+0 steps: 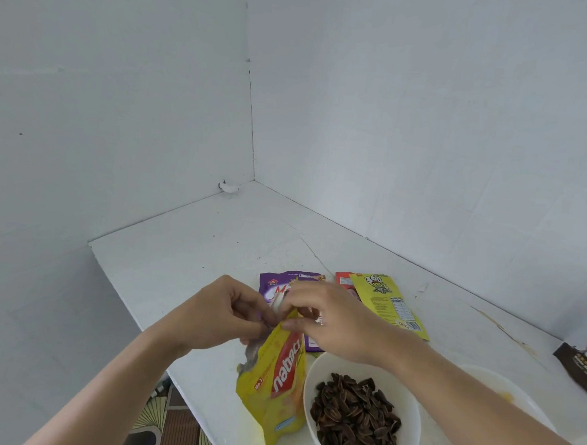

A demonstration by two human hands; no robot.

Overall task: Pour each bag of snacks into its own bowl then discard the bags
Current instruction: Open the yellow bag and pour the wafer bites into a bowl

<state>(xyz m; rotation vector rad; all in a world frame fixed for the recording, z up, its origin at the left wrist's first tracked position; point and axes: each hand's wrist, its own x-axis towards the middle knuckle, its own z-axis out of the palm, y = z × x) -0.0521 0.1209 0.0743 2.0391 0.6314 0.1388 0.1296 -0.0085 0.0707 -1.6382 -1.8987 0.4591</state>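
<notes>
Yellow bag (278, 388) upright by the tabletop (215, 252) edge, just left of the seed bowl (318, 370), and we pinch its top seam with both sets of fingers, left hand (219, 313) and right hand (334, 319) equally near, set to tear across.

Five snack bags (276, 391) (277, 284) (343, 278) (390, 302) (580, 368), at least two bowls (315, 369) (504, 383), two hands (219, 313) (334, 323).

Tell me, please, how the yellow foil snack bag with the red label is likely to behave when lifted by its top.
Probably floppy: the yellow foil snack bag is creased and bends below where the left hand and right hand pinch its top. Likely light, as a fingertip pinch keeps it upright. Its glossy film may be slippery.
</notes>
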